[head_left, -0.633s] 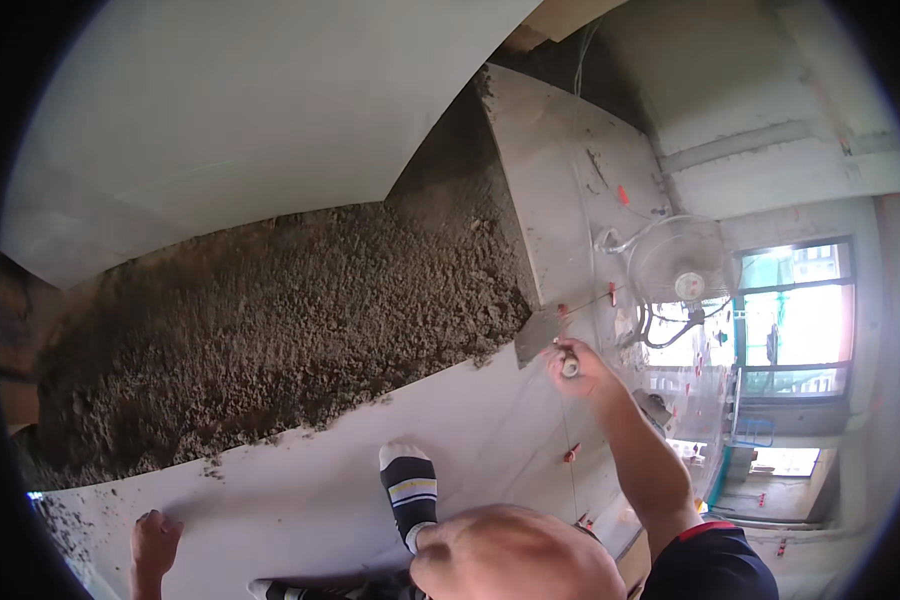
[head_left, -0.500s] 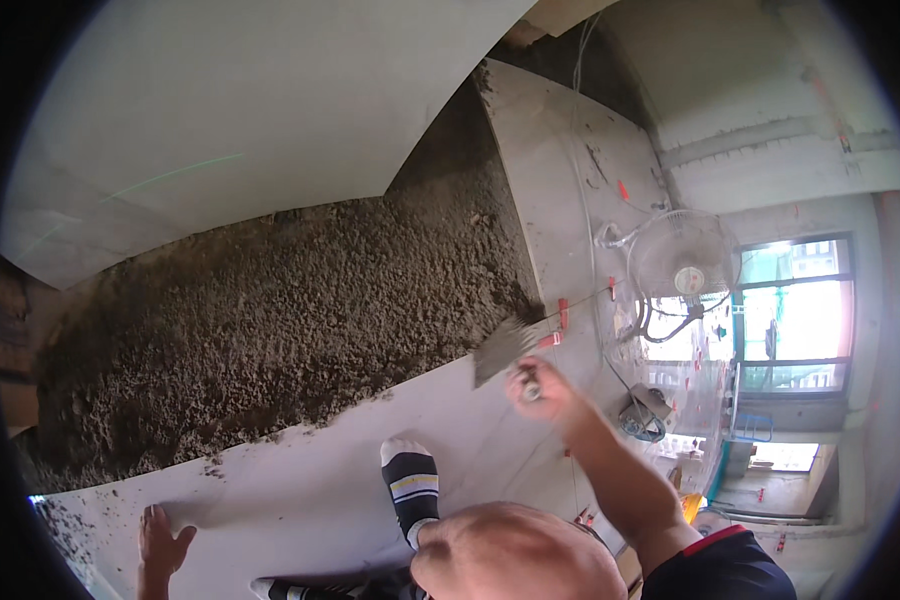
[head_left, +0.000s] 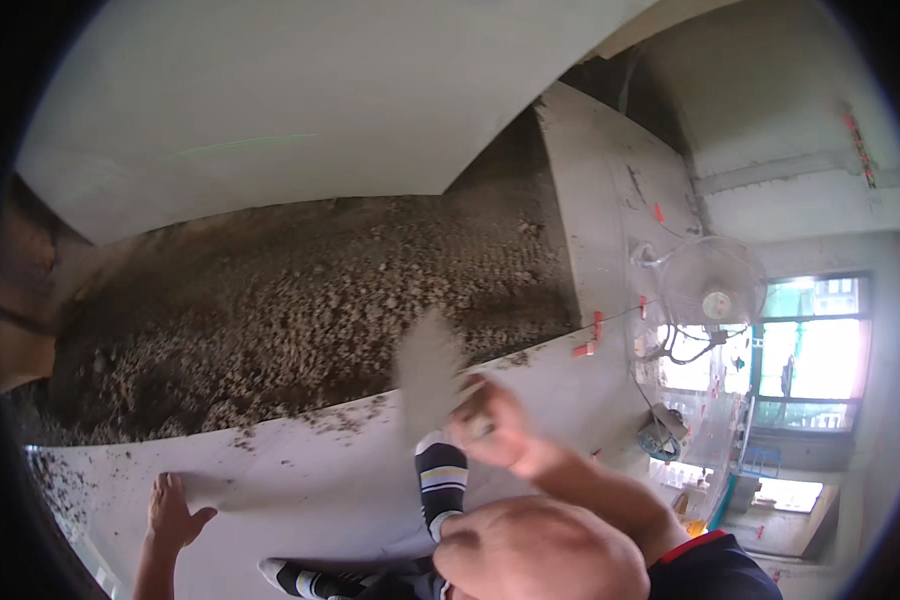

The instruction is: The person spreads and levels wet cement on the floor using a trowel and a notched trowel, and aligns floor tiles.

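Observation:
My right hand (head_left: 495, 425) is closed round the handle of a flat trowel (head_left: 427, 370), both smeared by motion. The trowel's grey blade hangs over the near edge of a bed of crumbly brown mortar (head_left: 300, 310), close to my striped sock. I cannot tell whether the blade touches the mortar. At the lower left, my left hand (head_left: 173, 515) rests on a pale floor tile (head_left: 300, 500), thumb out to the side and holding nothing. Crumbs of mortar lie along that tile's edge.
A large pale panel (head_left: 300, 100) stands beyond the mortar. Red tile wedges (head_left: 585, 349) sit at the tile joint on the right. Farther right are a fan (head_left: 712, 282) with a cable and a window (head_left: 810, 350). My socked foot (head_left: 440, 480) and bent knee (head_left: 540, 550) are close in.
My right hand has swept the trowel left and nearer to me along the mortar edge. The mortar at the right now looks smoother, with faint ridges. My left hand stays on the tile.

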